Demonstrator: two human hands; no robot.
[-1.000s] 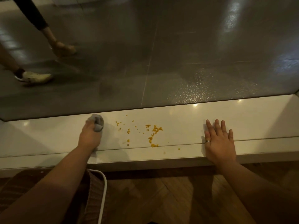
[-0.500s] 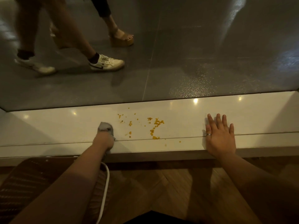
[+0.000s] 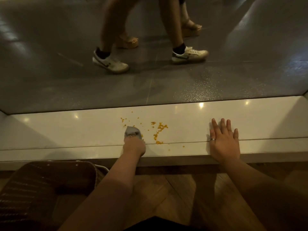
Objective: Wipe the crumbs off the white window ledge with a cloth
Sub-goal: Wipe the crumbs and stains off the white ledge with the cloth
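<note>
Since the earlier frames the left hand (image 3: pixel 134 147) had slid rightward along the glossy white window ledge (image 3: pixel 66 130), bringing the small crumpled grey cloth (image 3: pixel 132 130) up to the left fringe of the scattered orange-yellow crumbs (image 3: pixel 160 129). The two passers-by behind the glass had also walked further right. The left hand's fingers were curled tightly round the cloth, which bulged out beyond the knuckles in a bunched wad pressed against the ledge. It lay near the middle of the ledge's length, between the glass edge and the front edge. A few specks lay just beside the wad. The thickest cluster sat to its right and trailed down in a curve toward the seam near the front edge. The right hand (image 3: pixel 224 144) had stayed flat on the ledge, well to the right of the crumbs, with its fingers straight and spread, holding nothing. A silver ring (image 3: pixel 212 139) showed on one finger. A brown woven chair (image 3: pixel 41 189) stood below the ledge's left part.
</note>
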